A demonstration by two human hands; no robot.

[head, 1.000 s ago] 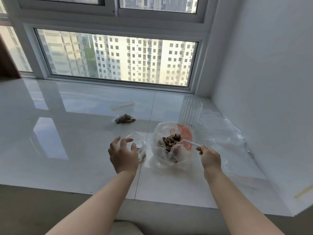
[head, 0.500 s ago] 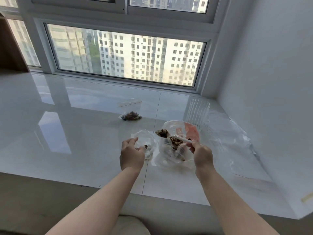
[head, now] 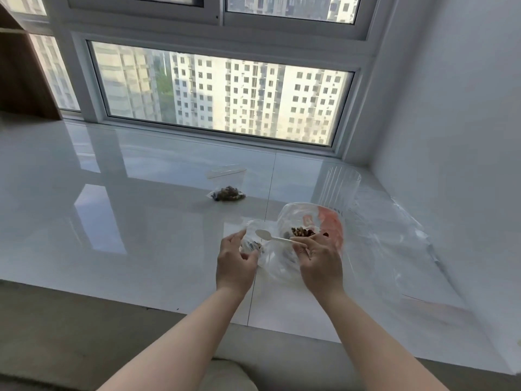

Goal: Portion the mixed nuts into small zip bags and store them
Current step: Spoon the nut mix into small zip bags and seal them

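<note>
Small zip bag [head: 251, 244] left of nut bag [head: 307, 238]; filled bag [head: 227, 193] behind.

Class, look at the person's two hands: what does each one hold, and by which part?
The right hand pinches the white plastic spoon at its handle end. The left hand grips the small clear zip bag by its near side.

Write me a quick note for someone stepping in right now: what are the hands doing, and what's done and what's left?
Left hand holds a small bag open; a few nuts are in it.
Right hand pinches a white spoon, its bowl over the small bag and looking empty.
The big bag of nuts sits behind the right hand, with nuts left in it.
Done: one filled bag lies farther back on the sill.
Left: finish filling this bag, zip it, portion the rest, store the bags.
</note>
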